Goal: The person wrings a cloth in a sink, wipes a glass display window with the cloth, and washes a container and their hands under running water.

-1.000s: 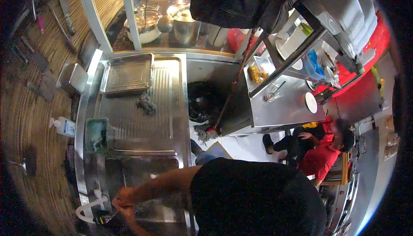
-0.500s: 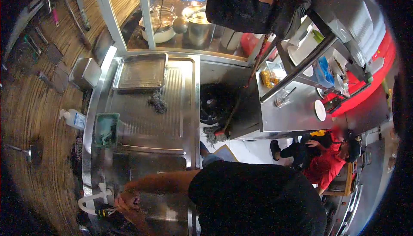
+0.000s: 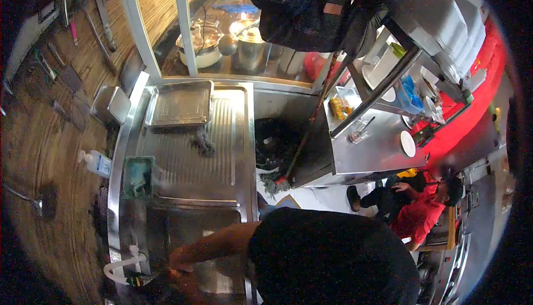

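The view is turned sideways, with the sink [image 3: 214, 230] low in the picture. My right hand [image 3: 180, 260] reaches over the sink, its fingers dark and blurred. Close under it lies my left hand [image 3: 189, 285], mostly in shadow; the two hands appear to touch. Both are near the dark nozzle of the white curved faucet [image 3: 114, 269]. A faint pale streak runs from the nozzle toward the hands. Whether either hand holds anything is not visible.
Beside the sink, a ridged steel drainboard [image 3: 222, 138] carries a metal tray [image 3: 180, 104], a scouring pad [image 3: 203, 143] and a green tub [image 3: 139, 176]. A pump bottle [image 3: 97, 163] stands by the wall. A person in a red shirt [image 3: 419, 216] sits behind, near a steel counter [image 3: 361, 155].
Both hands have drawn slightly away from the faucet nozzle, to the right in the picture. The camera view has shifted a little.
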`<state>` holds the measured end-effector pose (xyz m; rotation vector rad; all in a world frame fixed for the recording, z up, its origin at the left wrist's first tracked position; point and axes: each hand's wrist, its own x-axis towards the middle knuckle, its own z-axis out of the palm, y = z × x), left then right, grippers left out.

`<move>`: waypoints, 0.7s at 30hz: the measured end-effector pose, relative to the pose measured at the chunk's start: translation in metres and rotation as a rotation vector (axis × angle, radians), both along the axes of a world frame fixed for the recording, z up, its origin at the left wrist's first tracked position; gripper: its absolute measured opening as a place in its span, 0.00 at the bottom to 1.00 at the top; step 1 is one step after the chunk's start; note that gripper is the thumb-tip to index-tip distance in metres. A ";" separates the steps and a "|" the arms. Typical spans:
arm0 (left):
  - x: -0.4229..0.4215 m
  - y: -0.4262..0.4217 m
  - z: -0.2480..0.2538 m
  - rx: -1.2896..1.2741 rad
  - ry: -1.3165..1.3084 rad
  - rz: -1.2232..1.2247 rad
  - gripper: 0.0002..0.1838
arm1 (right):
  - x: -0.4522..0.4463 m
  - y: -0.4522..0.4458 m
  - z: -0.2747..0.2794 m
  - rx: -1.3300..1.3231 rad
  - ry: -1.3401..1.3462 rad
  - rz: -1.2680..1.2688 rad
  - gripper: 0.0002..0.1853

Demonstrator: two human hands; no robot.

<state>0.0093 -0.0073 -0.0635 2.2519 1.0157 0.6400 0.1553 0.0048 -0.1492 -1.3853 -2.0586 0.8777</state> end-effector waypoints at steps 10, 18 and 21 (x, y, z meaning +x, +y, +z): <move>0.044 -0.020 -0.014 -0.428 -0.184 -0.108 0.31 | 0.023 -0.035 0.018 0.068 -0.079 -0.055 0.25; 0.067 -0.064 -0.038 -1.342 -0.352 -0.120 0.30 | 0.064 -0.093 0.023 0.135 -0.255 -0.116 0.24; 0.065 -0.066 -0.051 -1.529 -0.374 -0.110 0.29 | 0.070 -0.101 0.023 0.161 -0.304 -0.122 0.24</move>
